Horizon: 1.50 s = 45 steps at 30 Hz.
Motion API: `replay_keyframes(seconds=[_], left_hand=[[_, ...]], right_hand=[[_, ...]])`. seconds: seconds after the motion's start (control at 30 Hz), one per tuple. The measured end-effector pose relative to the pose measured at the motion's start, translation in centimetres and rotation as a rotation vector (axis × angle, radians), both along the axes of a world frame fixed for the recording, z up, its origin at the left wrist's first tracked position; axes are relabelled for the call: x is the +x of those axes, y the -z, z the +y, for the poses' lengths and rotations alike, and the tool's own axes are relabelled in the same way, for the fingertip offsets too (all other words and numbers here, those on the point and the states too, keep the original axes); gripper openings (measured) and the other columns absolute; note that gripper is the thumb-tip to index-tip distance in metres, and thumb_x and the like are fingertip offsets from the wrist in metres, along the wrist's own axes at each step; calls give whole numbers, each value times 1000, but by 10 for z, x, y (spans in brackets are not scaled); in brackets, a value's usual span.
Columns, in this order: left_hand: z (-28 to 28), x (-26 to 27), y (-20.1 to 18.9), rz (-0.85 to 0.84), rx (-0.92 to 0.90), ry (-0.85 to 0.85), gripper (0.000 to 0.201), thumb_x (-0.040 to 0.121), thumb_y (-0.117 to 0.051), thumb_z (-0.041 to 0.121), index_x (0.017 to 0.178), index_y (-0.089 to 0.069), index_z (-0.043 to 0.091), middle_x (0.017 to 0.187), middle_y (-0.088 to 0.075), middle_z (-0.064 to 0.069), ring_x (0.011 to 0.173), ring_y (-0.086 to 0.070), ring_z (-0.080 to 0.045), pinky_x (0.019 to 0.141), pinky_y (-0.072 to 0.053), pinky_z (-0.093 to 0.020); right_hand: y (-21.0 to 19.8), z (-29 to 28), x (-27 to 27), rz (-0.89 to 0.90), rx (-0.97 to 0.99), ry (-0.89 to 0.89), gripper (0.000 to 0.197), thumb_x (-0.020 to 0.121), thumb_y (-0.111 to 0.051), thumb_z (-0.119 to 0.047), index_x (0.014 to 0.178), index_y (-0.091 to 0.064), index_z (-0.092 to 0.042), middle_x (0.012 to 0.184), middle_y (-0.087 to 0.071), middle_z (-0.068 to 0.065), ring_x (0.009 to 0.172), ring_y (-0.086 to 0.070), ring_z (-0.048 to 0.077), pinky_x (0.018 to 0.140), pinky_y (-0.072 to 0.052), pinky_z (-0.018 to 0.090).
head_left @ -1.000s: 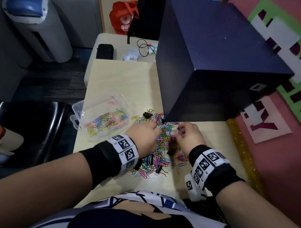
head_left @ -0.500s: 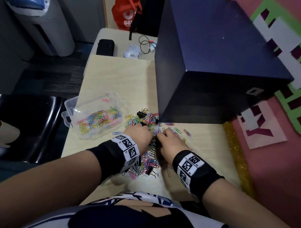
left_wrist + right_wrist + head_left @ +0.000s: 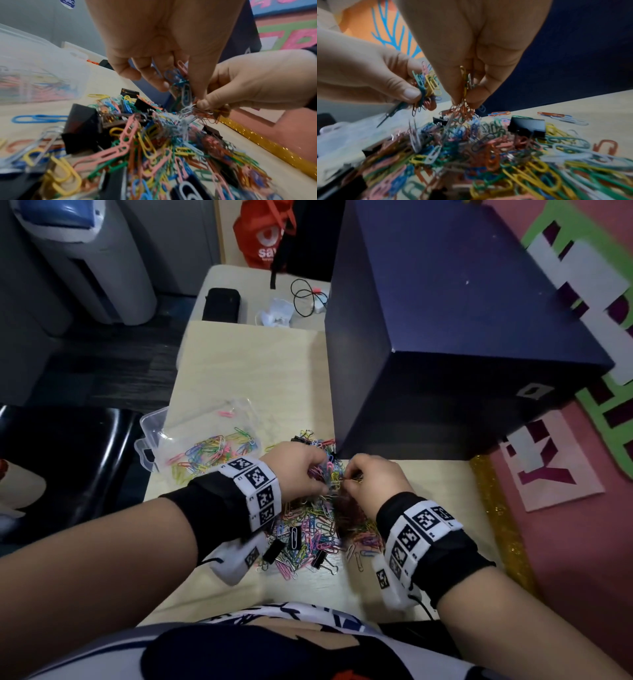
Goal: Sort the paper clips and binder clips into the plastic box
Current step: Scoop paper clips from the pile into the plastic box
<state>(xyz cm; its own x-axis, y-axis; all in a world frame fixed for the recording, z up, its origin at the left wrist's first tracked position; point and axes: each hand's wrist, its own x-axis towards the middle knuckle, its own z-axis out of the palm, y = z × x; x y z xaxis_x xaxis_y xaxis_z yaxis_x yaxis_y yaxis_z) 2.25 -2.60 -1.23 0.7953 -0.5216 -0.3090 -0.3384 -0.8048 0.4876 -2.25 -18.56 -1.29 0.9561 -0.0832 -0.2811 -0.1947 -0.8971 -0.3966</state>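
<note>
My left hand [image 3: 154,44] and right hand [image 3: 471,47] now each grip lifted paper clips [image 3: 426,83], ready for the plastic box [image 3: 205,440].

The clip pile [image 3: 308,529] is heaped on the table [image 3: 239,364], plastic box [image 3: 202,436] set to its left, big box [image 3: 445,337] parked behind.

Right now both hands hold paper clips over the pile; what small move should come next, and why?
Probably carry the left hand to the plastic box and drop its bunch of paper clips: its fingers already grip many, and the box lies close on that side.
</note>
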Motion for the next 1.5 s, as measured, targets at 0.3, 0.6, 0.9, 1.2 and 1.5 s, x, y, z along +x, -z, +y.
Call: replay_keyframes(seconds=[0.3,0.6,0.9,1.2,1.5], left_hand=[[17,12,6,38,-43,-89,37,79,-73,36,109,-62,17,67,-46,8,77,-48,-15,66,-32,-21],[26,15,14,73,-185,-134,23,76,-76,26,79,-54,23,62,-50,14,69,-51,-14,66,-39,-22],[36,8,11,66,-203,-140,29,79,-75,27,71,-47,26,58,-45,14,56,-42,0,56,-36,-19],[103,30,-11,-48,-179,-365,22,74,-78,20,75,-56,22,78,-64,-2,81,-62,-24,71,-45,-27],[151,35,-3,-29,124,-339,28,81,-68,27,109,-64,26,108,-68,7,97,-62,-14,85,-50,-28]], right_hand=[[12,8,5,108,-112,9,13,90,-55,-18,102,-59,-21,114,-56,5,102,-56,24,81,-42,28],[23,36,-11,272,-252,-273,52,89,-54,-19,137,-34,-20,140,-30,7,129,-28,31,97,-37,45],[6,39,0,370,-304,-191,50,85,-46,1,133,-42,-15,128,-43,13,122,-46,35,96,-45,43],[-31,61,27,286,-324,-209,30,93,-53,-11,123,-58,-11,120,-61,11,111,-59,28,88,-51,31],[-32,90,45,175,87,-66,33,85,-69,-28,116,-62,-18,101,-63,1,90,-57,19,76,-43,24]])
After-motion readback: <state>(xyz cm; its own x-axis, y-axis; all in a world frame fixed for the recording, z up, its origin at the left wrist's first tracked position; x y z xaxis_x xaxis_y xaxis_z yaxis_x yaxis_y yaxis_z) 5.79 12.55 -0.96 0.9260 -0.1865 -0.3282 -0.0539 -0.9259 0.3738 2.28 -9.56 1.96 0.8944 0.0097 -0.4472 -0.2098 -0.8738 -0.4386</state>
